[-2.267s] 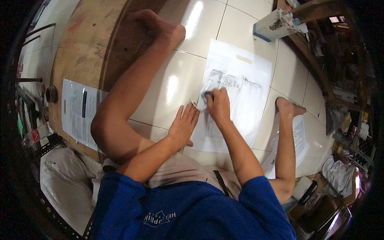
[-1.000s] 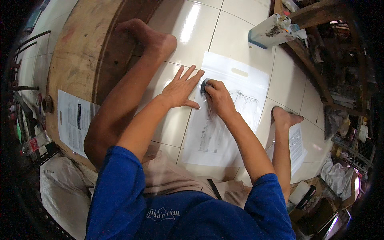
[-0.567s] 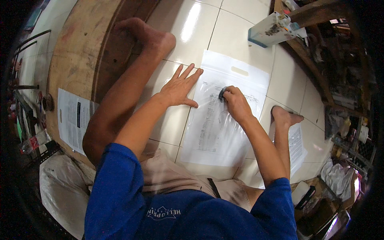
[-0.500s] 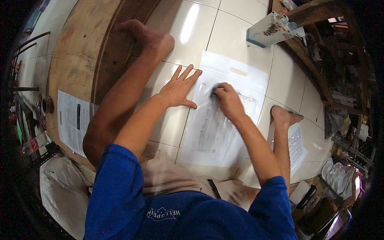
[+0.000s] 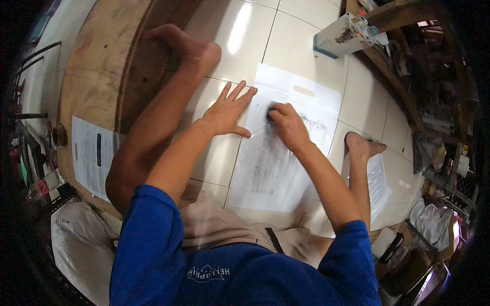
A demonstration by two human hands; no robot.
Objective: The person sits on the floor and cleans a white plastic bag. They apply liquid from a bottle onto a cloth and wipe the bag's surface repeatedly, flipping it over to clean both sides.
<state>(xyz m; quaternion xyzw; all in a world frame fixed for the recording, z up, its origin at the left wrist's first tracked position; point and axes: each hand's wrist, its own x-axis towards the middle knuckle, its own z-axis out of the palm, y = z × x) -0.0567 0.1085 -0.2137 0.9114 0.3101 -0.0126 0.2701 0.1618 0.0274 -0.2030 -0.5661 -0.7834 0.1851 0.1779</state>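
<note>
A clear plastic bag (image 5: 306,102) with a printed sheet (image 5: 270,163) inside lies flat on the white tiled floor in front of me. My left hand (image 5: 227,111) is spread flat, palm down, on the bag's left edge. My right hand (image 5: 286,122) is closed on a small dark object (image 5: 269,113) and presses it against the sheet near its top. My bare legs stretch out on either side of the bag.
A wooden board (image 5: 102,66) lies at the left with another bagged sheet (image 5: 92,155) on it. A white box (image 5: 342,35) sits at the top right beside a cluttered wooden shelf (image 5: 403,86). More paper (image 5: 377,178) lies under my right foot (image 5: 362,147).
My left hand moved up and now lies flat on the bag's left edge. My right hand has slid back and forth across the top of the sheet with the dark object.
</note>
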